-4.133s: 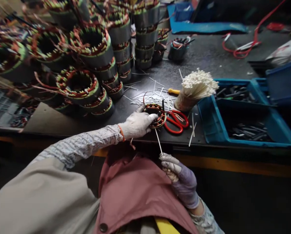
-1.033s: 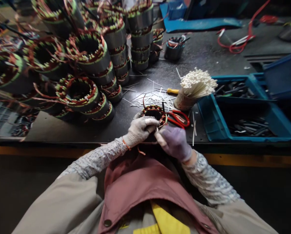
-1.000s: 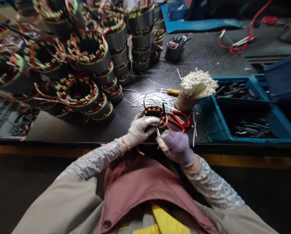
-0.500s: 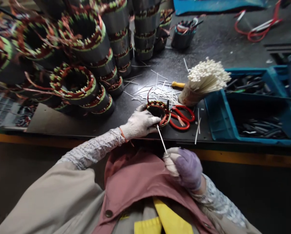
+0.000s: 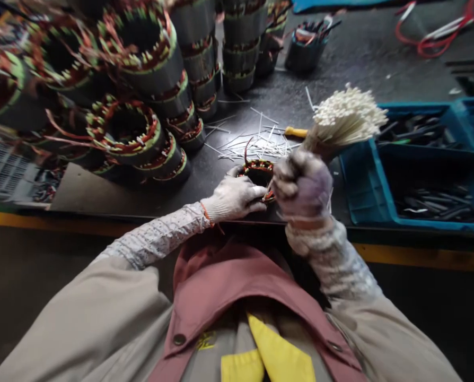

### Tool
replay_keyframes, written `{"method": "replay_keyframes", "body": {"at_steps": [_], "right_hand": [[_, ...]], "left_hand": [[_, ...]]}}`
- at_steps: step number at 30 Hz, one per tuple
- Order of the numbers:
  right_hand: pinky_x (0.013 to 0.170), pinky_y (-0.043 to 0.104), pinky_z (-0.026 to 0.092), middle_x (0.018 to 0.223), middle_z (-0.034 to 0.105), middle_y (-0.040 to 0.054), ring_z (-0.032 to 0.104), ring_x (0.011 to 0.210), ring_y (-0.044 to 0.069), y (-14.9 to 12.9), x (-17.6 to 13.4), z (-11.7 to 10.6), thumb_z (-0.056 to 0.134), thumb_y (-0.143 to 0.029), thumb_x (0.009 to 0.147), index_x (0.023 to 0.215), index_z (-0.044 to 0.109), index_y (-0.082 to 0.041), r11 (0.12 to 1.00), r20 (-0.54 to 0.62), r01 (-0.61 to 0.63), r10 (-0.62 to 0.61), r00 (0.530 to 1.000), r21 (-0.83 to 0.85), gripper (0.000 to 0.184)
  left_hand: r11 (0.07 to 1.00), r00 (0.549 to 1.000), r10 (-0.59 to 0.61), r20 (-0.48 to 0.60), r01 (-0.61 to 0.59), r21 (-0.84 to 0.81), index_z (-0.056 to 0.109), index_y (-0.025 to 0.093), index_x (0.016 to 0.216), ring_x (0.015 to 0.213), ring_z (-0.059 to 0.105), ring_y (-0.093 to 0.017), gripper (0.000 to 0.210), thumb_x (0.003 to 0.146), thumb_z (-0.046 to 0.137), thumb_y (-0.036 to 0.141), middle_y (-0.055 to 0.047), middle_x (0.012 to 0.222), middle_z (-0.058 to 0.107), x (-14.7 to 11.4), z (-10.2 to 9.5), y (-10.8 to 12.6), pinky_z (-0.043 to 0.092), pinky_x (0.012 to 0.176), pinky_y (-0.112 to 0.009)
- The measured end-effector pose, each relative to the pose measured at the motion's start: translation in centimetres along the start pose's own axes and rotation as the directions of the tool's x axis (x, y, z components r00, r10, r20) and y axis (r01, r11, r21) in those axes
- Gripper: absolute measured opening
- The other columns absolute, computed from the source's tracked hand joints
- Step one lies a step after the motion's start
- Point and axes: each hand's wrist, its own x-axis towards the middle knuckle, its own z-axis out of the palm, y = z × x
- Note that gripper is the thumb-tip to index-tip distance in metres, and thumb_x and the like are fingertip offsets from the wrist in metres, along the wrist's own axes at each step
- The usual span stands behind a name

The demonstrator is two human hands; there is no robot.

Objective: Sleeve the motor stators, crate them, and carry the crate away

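Observation:
Near the bench's front edge sits a small motor stator (image 5: 261,165), a ring with copper windings and green slot liners. My left hand (image 5: 239,195), in a whitish knit glove, grips its left and near side, the fingers at the rim. Beside the stator's right side, my right hand (image 5: 303,185) is closed in a fist in a purple and white glove. What it holds, if anything, is hidden, and the hand covers part of the stator. A bundle of thin white sticks or cords (image 5: 346,116) stands upright just behind my right hand.
Stacks of wound stators (image 5: 141,63) fill the left. Loose white strips (image 5: 256,143) lie behind the small stator, near a yellow handle (image 5: 296,131). Blue bins (image 5: 366,180) with dark pieces stand at the right. A red and white wire coil (image 5: 431,45) lies farther back.
My right hand has moved up and forward from below the bench edge to the stator's right side, now hiding the red-handled scissors. The white strand stretched from it no longer shows.

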Motion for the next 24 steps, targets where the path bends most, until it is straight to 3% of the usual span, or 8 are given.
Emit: {"method": "replay_keyframes", "body": {"at_steps": [3,6,10,12,14,17,21,24], "right_hand": [[0.043,0.018,0.045,0.077,0.063,0.0020,0.057,0.053,0.009,1.1,0.3,-1.1,0.055,-0.031,0.091,0.078,0.059,-0.018,0.883,-0.122,0.311,-0.373,0.920,-0.351,0.019],[0.062,0.027,0.059,0.120,0.065,0.0087,0.069,0.074,0.014,4.0,-3.7,-4.2,0.050,-0.022,0.096,0.116,0.064,-0.023,0.585,0.005,0.524,-0.664,0.748,-0.618,0.024],[0.073,0.031,0.062,0.129,0.063,0.0122,0.071,0.097,0.021,7.3,-6.4,-6.5,0.053,-0.014,0.093,0.143,0.046,-0.027,0.286,0.282,0.595,-0.676,0.681,-0.751,0.052],[0.084,0.036,0.061,0.124,0.066,0.0147,0.068,0.109,0.025,7.9,-4.8,-6.0,0.059,-0.020,0.092,0.143,0.048,-0.022,0.153,0.424,0.630,-0.618,0.662,-0.761,0.052],[0.084,0.035,0.060,0.112,0.072,0.0139,0.070,0.101,0.024,7.9,-2.2,-5.3,0.059,-0.025,0.093,0.129,0.060,-0.020,0.068,0.545,0.676,-0.535,0.645,-0.734,0.036],[0.075,0.031,0.060,0.094,0.075,0.0103,0.072,0.083,0.021,6.8,1.2,-5.3,0.055,-0.026,0.095,0.106,0.070,-0.019,0.050,0.651,0.729,-0.414,0.637,-0.682,0.020],[0.078,0.031,0.060,0.096,0.075,0.0069,0.072,0.088,0.019,3.7,2.0,-7.7,0.056,-0.030,0.095,0.108,0.069,-0.022,0.219,0.696,0.782,-0.360,0.620,-0.583,0.020],[0.084,0.035,0.058,0.108,0.072,0.0099,0.070,0.098,0.021,0.7,1.8,-9.8,0.051,-0.032,0.097,0.119,0.064,-0.020,0.306,0.424,0.646,-0.549,0.720,-0.700,0.028]], "left_hand": [[1.000,0.999,0.023,0.024,-0.023,0.012,0.059,0.023,0.131,0.120,0.058,-0.029,0.048,0.087,0.065,0.040,-0.011,0.123,0.068,-1.0,-1.3,0.2,0.028,0.113,-0.055],[0.988,0.994,-0.106,0.016,0.104,0.115,0.046,0.019,0.144,0.133,0.048,-0.034,0.067,0.084,0.070,0.035,-0.017,0.146,0.050,-2.8,-3.2,1.0,0.039,0.107,-0.051],[0.933,0.890,-0.337,0.307,0.271,0.238,0.048,0.022,0.141,0.090,0.070,-0.029,0.049,0.092,0.054,0.023,-0.016,0.116,0.068,-2.8,-5.2,3.0,0.053,0.073,-0.040],[0.934,0.849,-0.332,0.412,0.236,0.266,0.055,0.021,0.133,0.079,0.071,-0.027,0.039,0.094,0.047,0.018,-0.013,0.103,0.071,-1.3,-6.1,3.4,0.052,0.066,-0.036],[0.946,0.847,-0.277,0.453,0.158,0.282,0.066,0.018,0.115,0.079,0.070,-0.026,0.028,0.094,0.047,0.018,-0.013,0.097,0.071,0.4,-7.0,3.1,0.051,0.067,-0.035],[0.968,0.880,-0.141,0.454,0.026,0.250,0.071,0.020,0.103,0.074,0.068,-0.022,0.023,0.094,0.050,0.022,-0.010,0.093,0.071,2.3,-8.0,0.9,0.049,0.069,-0.032],[0.976,0.924,0.038,0.381,-0.116,0.185,0.067,0.033,0.120,0.072,0.065,-0.016,0.032,0.093,0.053,0.024,-0.003,0.111,0.071,2.4,-6.8,-2.7,0.045,0.065,-0.026],[0.976,0.915,0.082,0.396,-0.155,0.155,0.066,0.031,0.123,0.077,0.067,-0.016,0.033,0.094,0.051,0.025,-0.002,0.101,0.074,1.4,-5.6,-3.6,0.045,0.065,-0.024]]}}
